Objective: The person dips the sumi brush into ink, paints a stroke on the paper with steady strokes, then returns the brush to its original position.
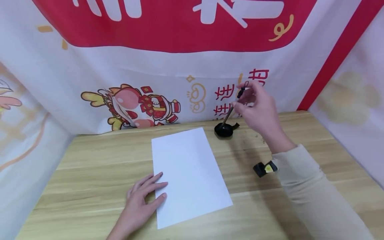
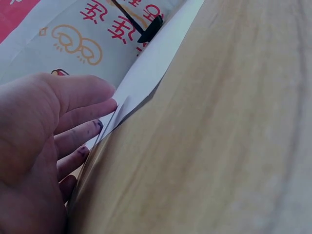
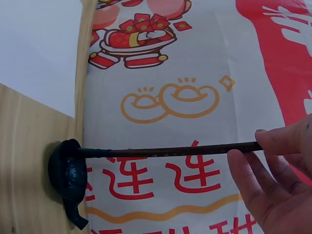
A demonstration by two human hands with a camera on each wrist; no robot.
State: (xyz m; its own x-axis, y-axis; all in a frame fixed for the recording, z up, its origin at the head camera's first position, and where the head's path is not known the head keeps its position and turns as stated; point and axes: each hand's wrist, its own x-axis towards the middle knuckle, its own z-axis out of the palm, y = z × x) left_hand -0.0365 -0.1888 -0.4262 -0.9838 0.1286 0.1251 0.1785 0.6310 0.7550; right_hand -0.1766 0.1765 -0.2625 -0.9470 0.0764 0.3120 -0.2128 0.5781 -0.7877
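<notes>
My right hand pinches the upper end of a writing brush between thumb and fingers. The brush leans a little, and its lower end stands in a small black ink dish with a short curved stem. In the right wrist view the brush runs from the fingertips to the dish; its bristles are hidden inside. A sheet of white paper lies blank on the table. On its left edge rest the spread fingers of my left hand. Dark smudges mark some left fingers.
The wooden table meets a white and red printed cloth at the back, with more cloth at both sides. A small black object with a yellow patch sits by the right cuff. Dark specks dot the wood right of the dish.
</notes>
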